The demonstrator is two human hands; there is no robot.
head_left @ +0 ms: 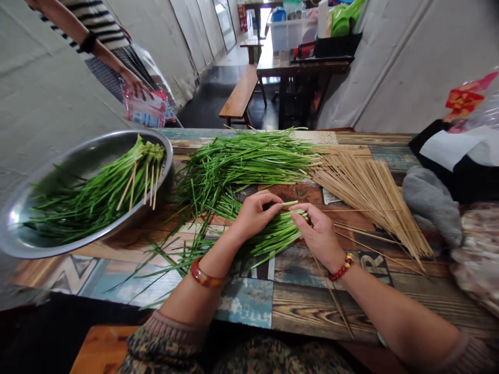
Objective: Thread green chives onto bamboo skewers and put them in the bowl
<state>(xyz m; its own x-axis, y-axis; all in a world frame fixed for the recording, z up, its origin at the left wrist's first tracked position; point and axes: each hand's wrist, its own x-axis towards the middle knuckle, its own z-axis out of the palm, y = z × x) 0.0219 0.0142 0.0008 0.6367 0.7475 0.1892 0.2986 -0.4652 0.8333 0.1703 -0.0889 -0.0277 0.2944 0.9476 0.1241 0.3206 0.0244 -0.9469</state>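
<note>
My left hand (260,210) is closed on green garlic chives, with one pale stem end poking out past its fingertips. Facing it, my right hand (318,231) pinches at the stem ends of the small chive bunch (278,234) on the table. A thin bamboo skewer (362,210) runs rightward from beside the right hand; whether the fingers grip it is hidden. Behind both hands lies a larger chive pile (249,158). To its right, many bamboo skewers (366,192) are fanned out. More skewers (335,298) lie loose below the right hand.
A steel basin (97,139) at left holds skewered chives (105,197). Right of the skewers are a grey cloth-like bundle (429,202) and a filled clear bag (477,254). Past the patchwork table (312,311), another person's hand (134,83) is at a pink package (146,108). A bench (239,93) stands beyond.
</note>
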